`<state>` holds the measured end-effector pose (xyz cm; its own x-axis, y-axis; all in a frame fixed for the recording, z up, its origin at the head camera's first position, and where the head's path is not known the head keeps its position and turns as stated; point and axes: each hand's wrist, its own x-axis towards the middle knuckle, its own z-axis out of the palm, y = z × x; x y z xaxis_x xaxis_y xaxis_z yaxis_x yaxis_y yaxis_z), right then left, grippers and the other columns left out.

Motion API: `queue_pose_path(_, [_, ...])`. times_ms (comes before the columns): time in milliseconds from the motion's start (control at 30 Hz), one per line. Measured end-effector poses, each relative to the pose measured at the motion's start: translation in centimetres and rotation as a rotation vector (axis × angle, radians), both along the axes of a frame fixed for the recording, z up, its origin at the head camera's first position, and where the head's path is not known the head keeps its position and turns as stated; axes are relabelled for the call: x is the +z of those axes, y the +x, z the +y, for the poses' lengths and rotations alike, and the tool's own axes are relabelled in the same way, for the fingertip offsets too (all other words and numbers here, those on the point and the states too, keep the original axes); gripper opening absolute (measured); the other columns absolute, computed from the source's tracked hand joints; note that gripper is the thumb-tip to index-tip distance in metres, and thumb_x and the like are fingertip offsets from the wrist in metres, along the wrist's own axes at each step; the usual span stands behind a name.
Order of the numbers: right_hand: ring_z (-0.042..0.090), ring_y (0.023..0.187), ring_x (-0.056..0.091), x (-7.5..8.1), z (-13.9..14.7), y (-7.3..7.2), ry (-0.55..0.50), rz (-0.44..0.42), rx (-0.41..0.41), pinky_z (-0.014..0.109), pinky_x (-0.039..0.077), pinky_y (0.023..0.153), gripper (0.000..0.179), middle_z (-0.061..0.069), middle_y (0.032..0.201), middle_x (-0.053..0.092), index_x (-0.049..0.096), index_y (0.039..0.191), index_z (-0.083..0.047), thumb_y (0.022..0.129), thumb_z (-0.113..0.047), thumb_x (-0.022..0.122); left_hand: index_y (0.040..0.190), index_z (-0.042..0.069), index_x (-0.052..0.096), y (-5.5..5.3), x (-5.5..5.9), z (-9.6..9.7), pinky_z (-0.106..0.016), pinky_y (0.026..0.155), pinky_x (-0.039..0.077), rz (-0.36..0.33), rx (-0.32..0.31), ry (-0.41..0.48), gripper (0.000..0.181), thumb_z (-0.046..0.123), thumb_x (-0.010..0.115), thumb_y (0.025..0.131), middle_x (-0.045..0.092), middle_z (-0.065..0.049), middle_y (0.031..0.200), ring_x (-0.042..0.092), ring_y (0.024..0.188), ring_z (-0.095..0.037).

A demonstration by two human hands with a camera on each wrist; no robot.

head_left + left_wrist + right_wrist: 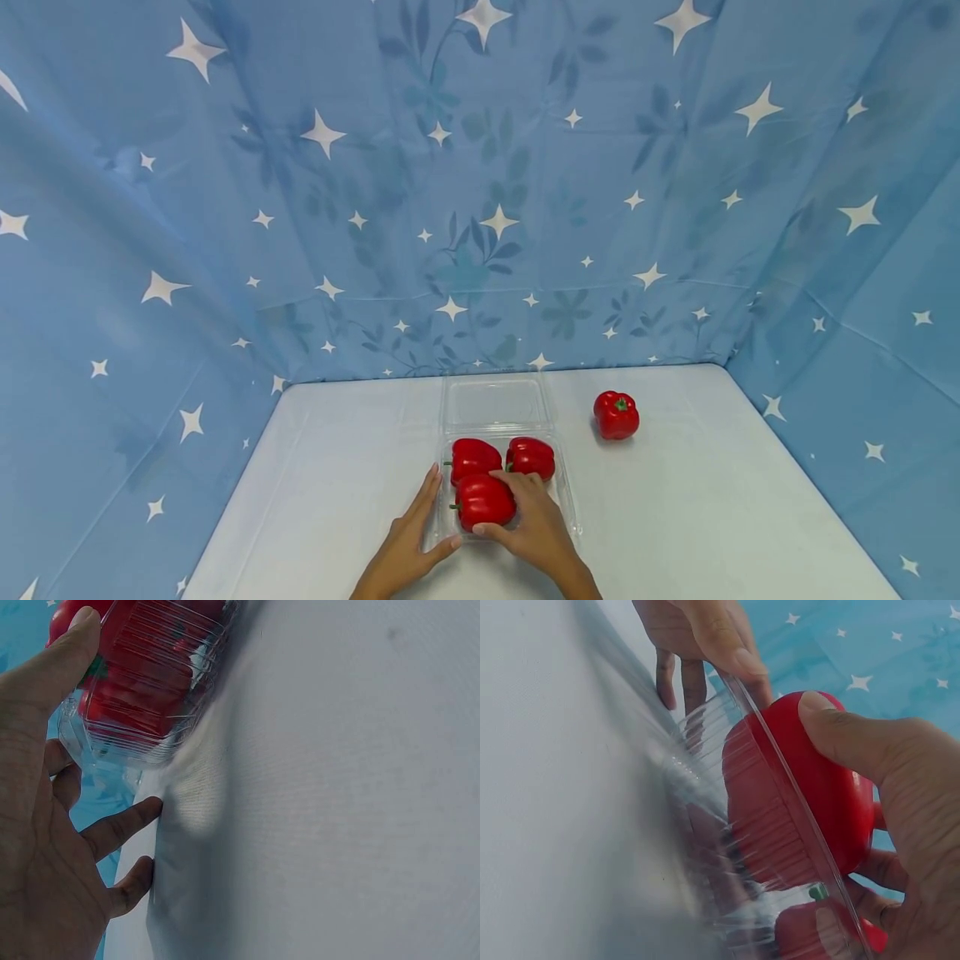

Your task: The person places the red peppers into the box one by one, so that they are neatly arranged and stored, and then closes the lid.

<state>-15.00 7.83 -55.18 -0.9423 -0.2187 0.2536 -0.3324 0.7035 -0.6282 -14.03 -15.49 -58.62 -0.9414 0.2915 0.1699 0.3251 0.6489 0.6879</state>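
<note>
A clear plastic clamshell container (567, 496) stands on the table with its lid (495, 402) folded back. Three red bell peppers are inside it. My right hand (538, 527) grips the front bell pepper (480, 498), thumb on its near side and fingers round the far side. Behind it lie the back left bell pepper (474, 457) and the back right bell pepper (531, 457). My left hand (403, 546) spreads its straight fingers along the container's left side, its thumb (742, 664) right at the rim. The container wall (161, 742) has ridges.
Another red bell pepper (617, 417) sits on the white-covered table (697, 492), to the right of the container. A blue curtain (390, 250) with white stars hangs behind the table and along both sides.
</note>
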Motion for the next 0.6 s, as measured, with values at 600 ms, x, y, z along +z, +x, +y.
queue_pose_path(600, [0.02, 0.105, 0.059, -0.28, -0.74, -0.34, 0.094, -0.029, 0.033, 0.049, 0.057, 0.088, 0.076, 0.001, 0.114, 0.059, 0.058, 0.131, -0.02, 0.07, -0.063, 0.076, 0.157, 0.017, 0.021, -0.06, -0.25, -0.05, -0.058, 0.094, 0.051, 0.069, -0.018, -0.017, 0.092, 0.053, 0.067, 0.086, 0.019, -0.004, 0.164, 0.037, 0.14, -0.034])
